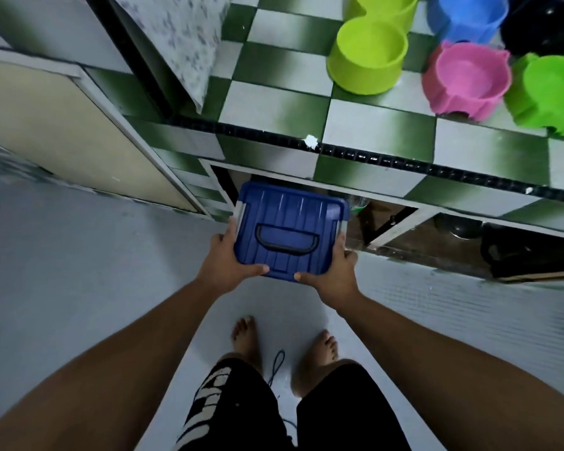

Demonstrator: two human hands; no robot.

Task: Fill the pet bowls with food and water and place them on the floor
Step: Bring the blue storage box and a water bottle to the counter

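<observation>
I hold a blue lidded plastic box (290,219) with a dark handle on its lid, just in front of the open cupboard under the counter. My left hand (228,258) grips its left near corner and my right hand (331,271) grips its right near corner. On the green-and-white tiled counter (274,102) stand empty pet bowls: a lime double bowl (368,56), a pink bowl (466,76), a green bowl (551,89), a blue bowl (466,14) and a black bowl (544,24).
The open cupboard (420,232) below the counter holds dark pots and a black container. A beige cabinet door (62,131) stands at the left. A patterned cloth (179,37) hangs over the counter's left end. My bare feet (284,343) stand on the grey floor.
</observation>
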